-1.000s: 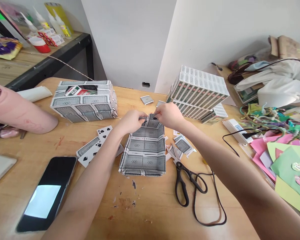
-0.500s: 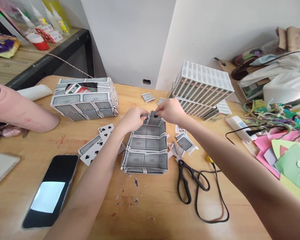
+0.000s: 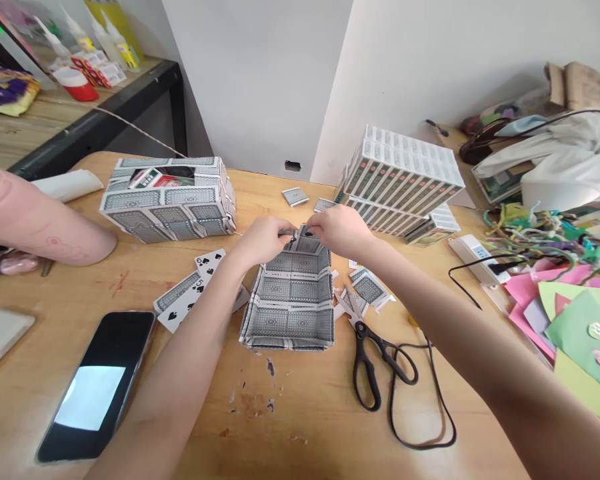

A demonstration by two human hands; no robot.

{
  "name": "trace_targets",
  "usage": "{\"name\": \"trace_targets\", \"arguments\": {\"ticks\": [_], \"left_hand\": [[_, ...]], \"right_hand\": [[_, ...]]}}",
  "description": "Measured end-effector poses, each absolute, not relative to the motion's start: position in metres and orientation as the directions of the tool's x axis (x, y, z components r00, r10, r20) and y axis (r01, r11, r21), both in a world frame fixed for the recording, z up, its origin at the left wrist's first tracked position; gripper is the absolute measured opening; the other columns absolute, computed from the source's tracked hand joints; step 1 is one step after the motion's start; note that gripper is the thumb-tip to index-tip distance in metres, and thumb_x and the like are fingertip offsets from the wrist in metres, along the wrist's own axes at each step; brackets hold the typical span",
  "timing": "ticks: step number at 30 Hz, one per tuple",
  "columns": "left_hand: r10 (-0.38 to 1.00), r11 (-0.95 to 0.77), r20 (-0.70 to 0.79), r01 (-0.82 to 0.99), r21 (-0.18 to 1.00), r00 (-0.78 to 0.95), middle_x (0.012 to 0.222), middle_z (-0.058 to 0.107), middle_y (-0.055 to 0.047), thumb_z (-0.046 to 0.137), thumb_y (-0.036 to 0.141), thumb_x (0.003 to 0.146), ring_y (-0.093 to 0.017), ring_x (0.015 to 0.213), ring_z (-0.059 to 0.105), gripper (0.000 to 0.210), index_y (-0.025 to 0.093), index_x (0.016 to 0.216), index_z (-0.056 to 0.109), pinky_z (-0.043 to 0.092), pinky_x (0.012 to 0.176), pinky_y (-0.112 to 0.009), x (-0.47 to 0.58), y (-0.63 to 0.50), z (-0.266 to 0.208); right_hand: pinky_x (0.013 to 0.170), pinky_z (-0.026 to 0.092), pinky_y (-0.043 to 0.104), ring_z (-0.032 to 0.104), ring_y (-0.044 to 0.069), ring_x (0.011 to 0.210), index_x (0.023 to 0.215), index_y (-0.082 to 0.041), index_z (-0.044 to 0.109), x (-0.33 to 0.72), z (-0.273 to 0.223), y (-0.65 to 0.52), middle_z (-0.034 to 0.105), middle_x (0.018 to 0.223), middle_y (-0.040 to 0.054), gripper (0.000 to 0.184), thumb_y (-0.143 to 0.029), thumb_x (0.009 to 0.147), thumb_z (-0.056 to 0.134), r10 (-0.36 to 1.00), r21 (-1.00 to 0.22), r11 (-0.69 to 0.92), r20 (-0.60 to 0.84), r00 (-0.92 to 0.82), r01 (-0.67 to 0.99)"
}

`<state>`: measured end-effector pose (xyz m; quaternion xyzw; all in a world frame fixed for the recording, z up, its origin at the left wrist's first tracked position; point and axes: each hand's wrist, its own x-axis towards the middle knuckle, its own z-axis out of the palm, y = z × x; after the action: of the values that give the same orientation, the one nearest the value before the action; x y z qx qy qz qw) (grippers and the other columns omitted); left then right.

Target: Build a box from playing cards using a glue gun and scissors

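An open-topped box made of folded playing cards (image 3: pixel 290 290) rests on the table in front of me, its grey patterned card backs facing up inside. At its far wall, my left hand (image 3: pixel 267 241) pinches the rim near the left corner. My right hand (image 3: pixel 341 230) grips the same wall a little to the right, fingers closed on the edge. The fingertips partly hide that wall. Just right of the box lie black-handled scissors (image 3: pixel 373 353), their blades over card scraps (image 3: pixel 370 287). Loose playing cards (image 3: pixel 193 293) lie to the left, partly behind my left forearm.
A finished-looking card box (image 3: pixel 170 217) stands back left, and stacked card packs (image 3: pixel 405 173) back right. Nearer are a phone (image 3: pixel 100 380), a pink cylinder (image 3: pixel 45 220) and a black cable (image 3: pixel 423 443). A power strip (image 3: pixel 480 260) and coloured paper (image 3: pixel 580 320) lie right.
Both hands stay at the far wall of the box, with the right hand slightly lower and its fingers shifted a little along the rim. The view has moved slightly.
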<state>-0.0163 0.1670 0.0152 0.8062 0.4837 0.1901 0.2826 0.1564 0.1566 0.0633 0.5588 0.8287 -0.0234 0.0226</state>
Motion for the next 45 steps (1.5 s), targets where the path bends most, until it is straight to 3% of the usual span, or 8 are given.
{"name": "trace_targets", "arguments": {"ticks": [5, 17, 30, 36, 41, 45], "left_hand": [[0.889, -0.361, 0.014, 0.682, 0.636, 0.457, 0.097, 0.071, -0.004, 0.052, 0.020, 0.079, -0.022, 0.087, 0.064, 0.028, 0.021, 0.101, 0.070, 0.047, 0.077, -0.030, -0.017, 0.167, 0.015], [0.882, -0.373, 0.010, 0.684, 0.627, 0.471, 0.095, 0.071, -0.004, 0.051, 0.019, 0.080, -0.021, 0.085, 0.063, 0.029, 0.020, 0.102, 0.069, 0.045, 0.072, -0.029, -0.017, 0.167, 0.016], [0.883, -0.386, 0.033, 0.684, 0.619, 0.468, 0.091, 0.072, -0.005, 0.051, 0.016, 0.078, -0.021, 0.083, 0.064, 0.028, 0.020, 0.098, 0.070, 0.045, 0.071, -0.030, -0.016, 0.166, 0.017], [0.872, -0.402, 0.051, 0.653, 0.642, 0.486, 0.092, 0.072, -0.004, 0.052, 0.014, 0.077, -0.021, 0.086, 0.064, 0.028, 0.021, 0.097, 0.070, 0.046, 0.076, -0.031, -0.016, 0.166, 0.016], [0.874, -0.392, 0.040, 0.653, 0.648, 0.485, 0.092, 0.072, -0.004, 0.051, 0.015, 0.078, -0.021, 0.085, 0.064, 0.026, 0.021, 0.093, 0.071, 0.045, 0.076, -0.032, -0.017, 0.167, 0.015], [0.874, -0.387, 0.032, 0.655, 0.649, 0.484, 0.090, 0.072, -0.004, 0.052, 0.017, 0.078, -0.021, 0.083, 0.064, 0.026, 0.022, 0.094, 0.070, 0.045, 0.072, -0.032, -0.018, 0.167, 0.014]], "right_hand": [[0.055, 0.030, 0.029, 0.061, 0.021, 0.068, 0.076, -0.017, 0.069, 0.150, 0.059, 0.156, 0.068, 0.075, 0.0102, 0.023, -0.016, 0.079, 0.047, 0.905, 0.142, 0.425, -0.097, -0.415, 0.894], [0.054, 0.031, 0.026, 0.064, 0.022, 0.075, 0.081, -0.016, 0.068, 0.143, 0.065, 0.152, 0.069, 0.080, 0.0112, 0.026, -0.012, 0.076, 0.043, 0.889, 0.224, 0.451, -0.192, -0.415, 0.864], [0.057, 0.031, 0.026, 0.063, 0.021, 0.079, 0.085, -0.015, 0.066, 0.144, 0.058, 0.146, 0.069, 0.085, 0.0119, 0.023, -0.013, 0.079, 0.044, 0.899, 0.174, 0.427, -0.185, -0.397, 0.887], [0.056, 0.028, 0.026, 0.060, 0.019, 0.078, 0.097, -0.016, 0.060, 0.153, 0.040, 0.137, 0.067, 0.088, 0.0080, 0.030, -0.007, 0.076, 0.040, 0.906, 0.070, 0.420, -0.080, -0.415, 0.905], [0.059, 0.029, 0.026, 0.058, 0.017, 0.075, 0.091, -0.018, 0.060, 0.157, 0.029, 0.141, 0.066, 0.083, 0.0063, 0.029, -0.007, 0.077, 0.038, 0.910, -0.037, 0.410, -0.047, -0.411, 0.911], [0.058, 0.029, 0.026, 0.058, 0.017, 0.073, 0.091, -0.017, 0.060, 0.159, 0.027, 0.143, 0.065, 0.079, 0.0056, 0.030, -0.006, 0.077, 0.036, 0.907, -0.052, 0.418, -0.039, -0.420, 0.907]]}}
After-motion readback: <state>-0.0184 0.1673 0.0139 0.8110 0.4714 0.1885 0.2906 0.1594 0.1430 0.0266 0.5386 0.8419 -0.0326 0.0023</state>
